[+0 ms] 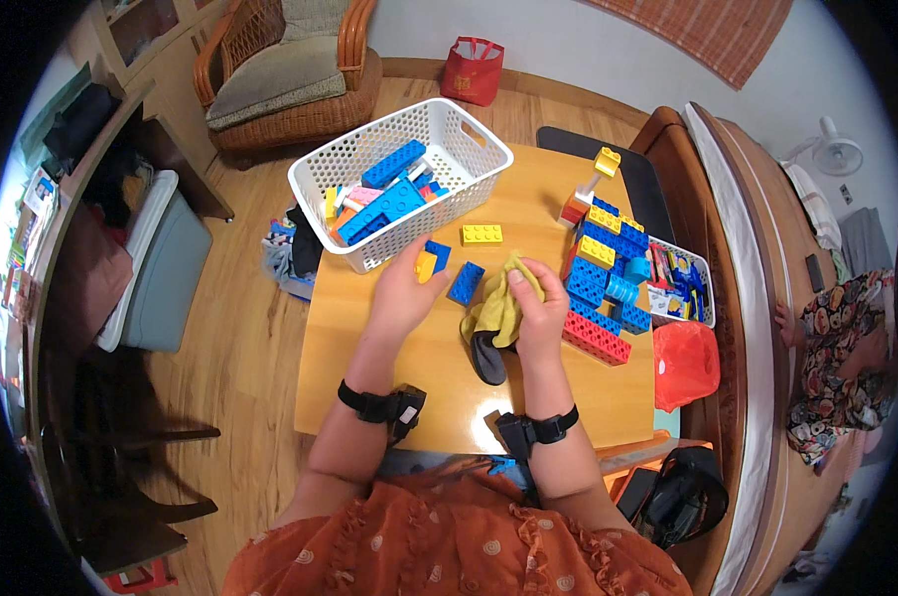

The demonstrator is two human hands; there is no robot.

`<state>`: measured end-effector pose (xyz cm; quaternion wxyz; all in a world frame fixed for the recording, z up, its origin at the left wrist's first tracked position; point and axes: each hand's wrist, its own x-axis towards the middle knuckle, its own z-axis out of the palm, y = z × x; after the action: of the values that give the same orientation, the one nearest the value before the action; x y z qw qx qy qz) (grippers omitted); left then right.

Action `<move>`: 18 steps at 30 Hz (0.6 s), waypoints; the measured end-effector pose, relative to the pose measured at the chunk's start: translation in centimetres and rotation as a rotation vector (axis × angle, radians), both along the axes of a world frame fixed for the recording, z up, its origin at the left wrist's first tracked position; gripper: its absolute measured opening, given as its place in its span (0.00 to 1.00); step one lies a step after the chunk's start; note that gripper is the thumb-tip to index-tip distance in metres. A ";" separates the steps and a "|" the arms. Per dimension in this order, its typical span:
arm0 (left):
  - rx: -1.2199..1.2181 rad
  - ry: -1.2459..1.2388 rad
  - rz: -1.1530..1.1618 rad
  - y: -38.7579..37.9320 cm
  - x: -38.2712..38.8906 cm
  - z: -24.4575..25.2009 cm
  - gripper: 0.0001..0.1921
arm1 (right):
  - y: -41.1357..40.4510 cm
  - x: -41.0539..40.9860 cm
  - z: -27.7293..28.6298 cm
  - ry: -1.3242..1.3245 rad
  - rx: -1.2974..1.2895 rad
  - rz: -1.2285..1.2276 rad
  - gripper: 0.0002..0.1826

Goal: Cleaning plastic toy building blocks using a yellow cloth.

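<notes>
My left hand point(404, 290) grips a yellow toy piece point(425, 266) with a blue brick point(439, 254) against it; whether the two are joined, I cannot tell. In my right hand point(542, 309) is a crumpled yellow-green cloth point(493, 304), with a dark grey part point(487, 359) hanging down to the table. Between the hands a blue studded brick point(466, 284) lies on the wooden table point(374, 357). Farther back lies a yellow brick point(481, 235). Right of my right hand stands a build of blue, yellow and red bricks point(601, 261).
A white perforated basket point(464, 182) with loose bricks stands at the table's back left. Beyond the right edge are a smaller white basket point(706, 279) of packets and a red plastic bag point(685, 365). Another person point(840, 357) is on the bed point(780, 298) at right.
</notes>
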<state>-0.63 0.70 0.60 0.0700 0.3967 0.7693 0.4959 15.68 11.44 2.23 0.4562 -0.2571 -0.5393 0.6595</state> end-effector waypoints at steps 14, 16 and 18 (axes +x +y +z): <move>0.187 -0.798 -0.348 0.9 2.5 0.6 0.22 | -1.4 -1.5 -0.6 -0.286 0.678 -0.100 0.13; 0.316 -0.646 -0.387 1.4 2.2 -0.4 0.21 | -1.6 -1.7 -0.6 -0.295 0.693 -0.105 0.14; 0.361 -0.696 -0.353 1.5 2.3 -0.7 0.23 | -2.0 -1.8 -0.8 -0.316 0.738 -0.046 0.14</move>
<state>1.68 2.24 -0.12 0.3384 0.3373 0.5211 0.7072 13.84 9.46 1.40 0.4437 -0.1863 -0.7976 0.3636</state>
